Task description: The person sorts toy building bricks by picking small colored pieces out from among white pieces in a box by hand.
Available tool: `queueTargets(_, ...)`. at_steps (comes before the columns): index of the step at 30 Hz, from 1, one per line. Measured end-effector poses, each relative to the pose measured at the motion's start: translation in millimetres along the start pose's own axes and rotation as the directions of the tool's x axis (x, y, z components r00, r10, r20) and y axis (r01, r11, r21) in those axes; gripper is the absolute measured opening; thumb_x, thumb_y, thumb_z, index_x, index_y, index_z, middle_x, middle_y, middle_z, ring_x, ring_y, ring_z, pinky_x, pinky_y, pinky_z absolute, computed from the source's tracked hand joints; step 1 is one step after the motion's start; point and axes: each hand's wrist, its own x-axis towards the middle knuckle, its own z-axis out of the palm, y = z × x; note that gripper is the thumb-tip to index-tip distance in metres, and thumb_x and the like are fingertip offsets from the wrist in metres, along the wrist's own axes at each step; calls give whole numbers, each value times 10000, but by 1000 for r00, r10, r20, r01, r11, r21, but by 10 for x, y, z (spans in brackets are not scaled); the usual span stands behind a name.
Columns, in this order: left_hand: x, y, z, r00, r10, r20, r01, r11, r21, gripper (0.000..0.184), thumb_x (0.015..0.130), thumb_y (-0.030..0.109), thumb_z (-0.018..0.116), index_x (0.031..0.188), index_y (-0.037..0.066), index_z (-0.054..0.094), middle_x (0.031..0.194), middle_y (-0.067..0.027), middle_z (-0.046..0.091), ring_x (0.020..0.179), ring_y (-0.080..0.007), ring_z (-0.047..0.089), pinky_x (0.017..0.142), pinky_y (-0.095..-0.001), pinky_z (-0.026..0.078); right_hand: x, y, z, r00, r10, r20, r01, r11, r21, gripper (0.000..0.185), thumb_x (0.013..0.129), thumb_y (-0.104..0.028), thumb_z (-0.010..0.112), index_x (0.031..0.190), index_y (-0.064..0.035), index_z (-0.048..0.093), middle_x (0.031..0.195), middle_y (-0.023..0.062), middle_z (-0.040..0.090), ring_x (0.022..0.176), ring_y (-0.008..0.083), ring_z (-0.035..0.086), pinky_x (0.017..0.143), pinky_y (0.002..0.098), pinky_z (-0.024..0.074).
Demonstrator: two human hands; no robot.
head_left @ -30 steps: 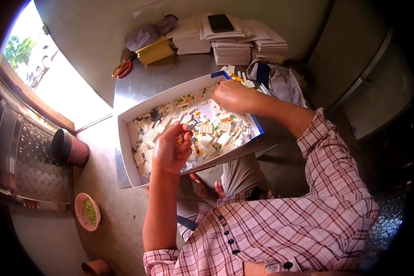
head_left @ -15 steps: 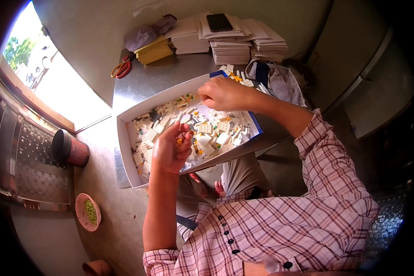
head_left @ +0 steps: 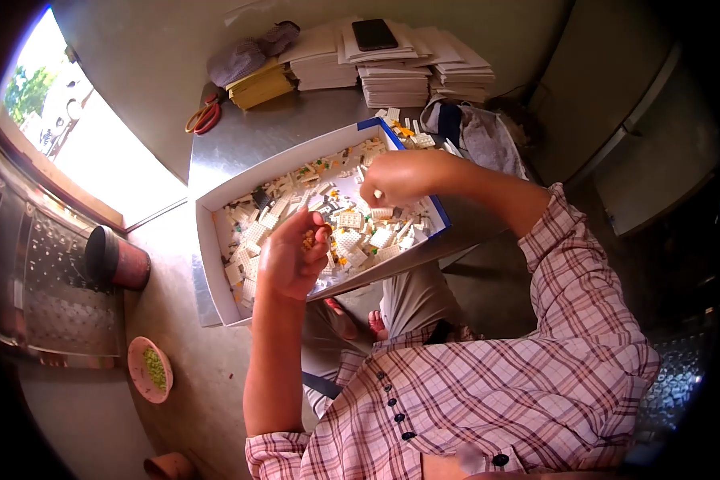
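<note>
A shallow white cardboard box (head_left: 252, 174) with blue trim holds many loose toy bricks, mostly white, with some orange, green and dark ones. My left hand (head_left: 290, 258) is over the near side of the box, palm turned up and fingers curled round a few small orange toy bricks (head_left: 309, 239). Over the right side of the box is my right hand (head_left: 404, 178), its fingers bent down and pinched together. A small pale spot shows at its fingertips; whether that is a brick or a nail I cannot tell.
The box stands on a metal table (head_left: 240, 132). Behind it are paper stacks (head_left: 392, 86), a phone (head_left: 374, 34), yellow envelopes (head_left: 260, 90) and red-handled scissors (head_left: 206, 118). More bricks (head_left: 418, 138) and cloth (head_left: 488, 138) lie right. A pink bowl (head_left: 142, 380) is on the floor.
My right hand has moved a little right and down, toward the near side of the box. My left hand stays curled in nearly the same place. The whole view has shifted slightly.
</note>
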Motion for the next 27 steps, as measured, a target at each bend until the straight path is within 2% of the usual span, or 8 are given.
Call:
queueTargets(2, 2, -1, 2, 1000, -5, 3, 5, 1000, -9, 222, 958, 261, 443, 858, 76, 513, 694, -35, 514, 451, -50, 329, 342, -160, 213, 137, 194, 78, 963, -157, -218, 171, 984, 47, 174, 717, -13, 590, 847, -49, 699, 758, 130, 651, 767, 255, 642, 662, 358, 485)
queueTargets(6, -14, 5, -28, 1000, 16, 15, -16, 1000, -14, 214, 956, 250, 447, 855, 73, 511, 681, -34, 511, 447, -50, 330, 343, -162, 214, 229, 313, 53, 847, -170, -503, 178, 983, -33, 251, 751, 7, 543, 948, -51, 688, 799, 146, 624, 766, 269, 615, 698, 362, 480)
queueTargets(7, -15, 5, -30, 1000, 25, 13, -25, 1000, -9, 211, 956, 247, 449, 854, 72, 511, 679, -34, 511, 445, -50, 330, 343, -162, 215, 220, 305, 40, 830, -161, -535, 171, 985, -32, 180, 752, 9, 544, 882, -31, 662, 804, 138, 608, 784, 283, 601, 709, 363, 473)
queueTargets(10, -24, 10, 5, 998, 52, -20, -52, 999, -7, 206, 955, 239, 450, 850, 72, 510, 677, -33, 511, 442, -48, 326, 343, -164, 214, 147, 219, -88, 902, -10, -432, -23, 997, -71, 71, 738, -11, 586, 804, -17, 611, 825, 130, 609, 804, 294, 593, 710, 367, 469)
queueTargets(13, -9, 3, 9, 998, 51, -33, -52, 999, -11, 202, 954, 234, 449, 849, 73, 511, 671, -31, 511, 442, -46, 326, 344, -165, 215, 142, 241, 28, 888, -127, -443, 97, 991, -91, 64, 722, -35, 626, 756, -22, 574, 805, 114, 605, 806, 296, 596, 704, 379, 471)
queueTargets(17, -23, 14, 18, 999, 44, -26, -44, 999, -9, 194, 952, 227, 449, 849, 75, 510, 665, -29, 508, 442, -47, 326, 346, -168, 215, 219, 270, 186, 863, -188, -470, 123, 978, -167, 96, 715, -74, 662, 756, -38, 583, 806, 104, 599, 831, 296, 603, 712, 401, 478)
queueTargets(23, -39, 13, 29, 998, 53, -31, -53, 999, 6, 190, 949, 228, 454, 847, 79, 511, 666, -24, 504, 442, -46, 325, 347, -166, 209, 197, 219, 223, 850, -215, -481, 92, 960, -266, 92, 754, -82, 626, 808, -18, 588, 854, 132, 591, 869, 314, 600, 754, 402, 473)
queueTargets(27, -31, 17, 28, 997, 62, -37, -61, 998, 15, 191, 947, 232, 460, 844, 80, 513, 667, -24, 505, 441, -45, 325, 347, -166, 210, 149, 182, 252, 790, -352, -502, 161, 909, -385, 90, 769, -76, 598, 829, -10, 582, 868, 150, 587, 863, 329, 598, 754, 412, 472)
